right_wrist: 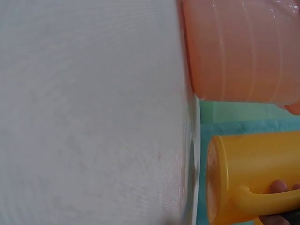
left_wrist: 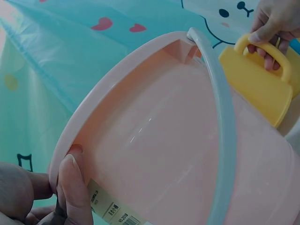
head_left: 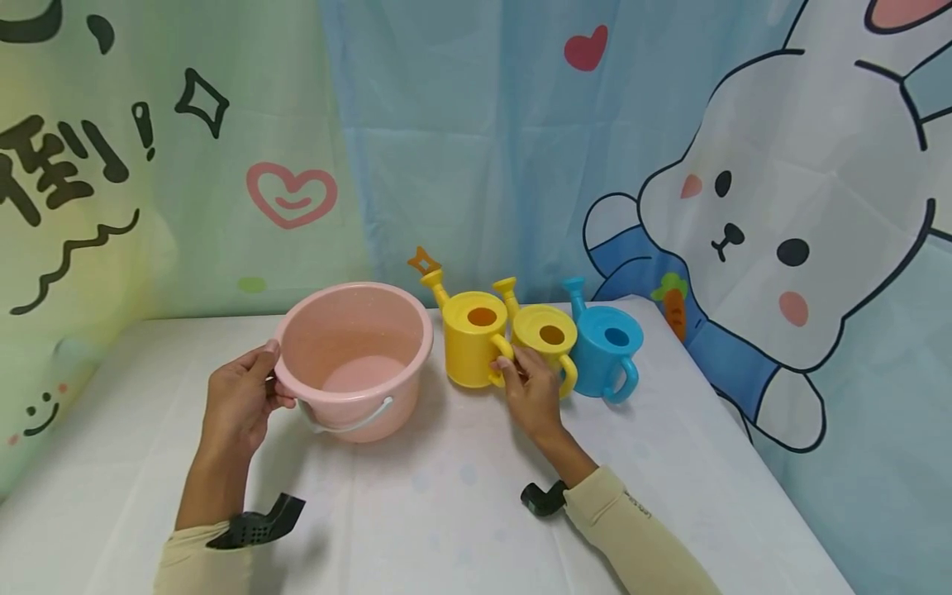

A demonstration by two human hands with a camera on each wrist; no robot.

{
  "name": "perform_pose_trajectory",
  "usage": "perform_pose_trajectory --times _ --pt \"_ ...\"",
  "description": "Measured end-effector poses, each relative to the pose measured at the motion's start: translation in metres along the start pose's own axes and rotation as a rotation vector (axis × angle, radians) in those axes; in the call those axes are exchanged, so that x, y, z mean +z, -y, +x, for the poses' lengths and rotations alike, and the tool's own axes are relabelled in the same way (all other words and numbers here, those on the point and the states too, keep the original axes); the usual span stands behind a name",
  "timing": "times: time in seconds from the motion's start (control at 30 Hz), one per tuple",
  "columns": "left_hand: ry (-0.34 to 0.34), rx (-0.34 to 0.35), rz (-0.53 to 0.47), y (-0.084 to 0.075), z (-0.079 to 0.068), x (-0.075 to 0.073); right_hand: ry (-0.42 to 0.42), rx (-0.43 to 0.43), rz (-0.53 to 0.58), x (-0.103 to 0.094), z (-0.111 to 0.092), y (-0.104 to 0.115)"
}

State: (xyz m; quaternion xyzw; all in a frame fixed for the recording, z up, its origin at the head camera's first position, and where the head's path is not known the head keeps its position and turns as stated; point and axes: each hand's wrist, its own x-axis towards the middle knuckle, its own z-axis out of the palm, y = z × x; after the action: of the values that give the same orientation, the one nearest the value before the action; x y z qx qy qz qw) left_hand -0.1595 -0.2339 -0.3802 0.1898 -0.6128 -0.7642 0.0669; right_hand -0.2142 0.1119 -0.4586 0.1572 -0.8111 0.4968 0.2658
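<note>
My left hand [head_left: 241, 397] grips the rim of a pink bucket [head_left: 407, 388] at its left side, thumb and fingers on either side of the edge. The bucket's pale handle [left_wrist: 222, 108] hangs down across its front wall, and a paper label [left_wrist: 115, 208] shows near my left fingers. Right of the bucket is a yellow watering can [head_left: 470, 351], its spout pointing back and left. My right hand [head_left: 537, 397] holds this can by its handle, fingers hooked through the loop. That hand partly covers a second yellow watering can [head_left: 539, 318] just behind it.
A blue watering can [head_left: 595, 359] stands at the right end of the row, close beside the second yellow one. White cloth covers the table [head_left: 416, 512]. Behind it hangs a printed curtain [head_left: 446, 165] with a rabbit and hearts.
</note>
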Motion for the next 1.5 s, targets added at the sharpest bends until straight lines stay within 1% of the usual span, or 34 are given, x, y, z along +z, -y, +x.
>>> perform_pose_trajectory --times 0.13,0.43,0.57,0.73,1.0,1.13,1.3,1.37,1.5 --pt "0.008 0.003 -0.005 0.001 0.000 0.000 0.018 0.017 -0.006 0.000 -0.002 -0.001" --pt "0.020 0.018 -0.002 0.001 -0.001 0.002 0.066 0.104 0.024 -0.001 -0.006 0.000" --pt "0.023 0.016 0.001 0.000 -0.001 0.002 0.075 0.111 0.050 -0.002 -0.007 0.000" --pt "0.018 0.016 -0.008 0.000 -0.001 0.003 0.127 0.095 0.079 -0.006 -0.007 0.001" --pt "0.019 0.011 -0.025 0.001 0.000 0.001 0.193 0.110 0.006 -0.012 -0.008 0.001" --pt "0.023 0.012 -0.033 0.001 0.000 0.001 0.228 0.140 0.014 -0.015 -0.010 0.003" --pt "0.027 0.022 -0.043 0.001 0.001 0.000 0.301 0.209 0.032 -0.017 -0.012 0.004" --pt "0.026 0.022 -0.044 0.001 0.000 0.000 0.320 0.215 0.031 -0.017 -0.012 0.005" --pt "0.027 0.019 -0.047 0.000 -0.001 -0.001 0.326 0.202 0.021 -0.018 -0.011 0.006"
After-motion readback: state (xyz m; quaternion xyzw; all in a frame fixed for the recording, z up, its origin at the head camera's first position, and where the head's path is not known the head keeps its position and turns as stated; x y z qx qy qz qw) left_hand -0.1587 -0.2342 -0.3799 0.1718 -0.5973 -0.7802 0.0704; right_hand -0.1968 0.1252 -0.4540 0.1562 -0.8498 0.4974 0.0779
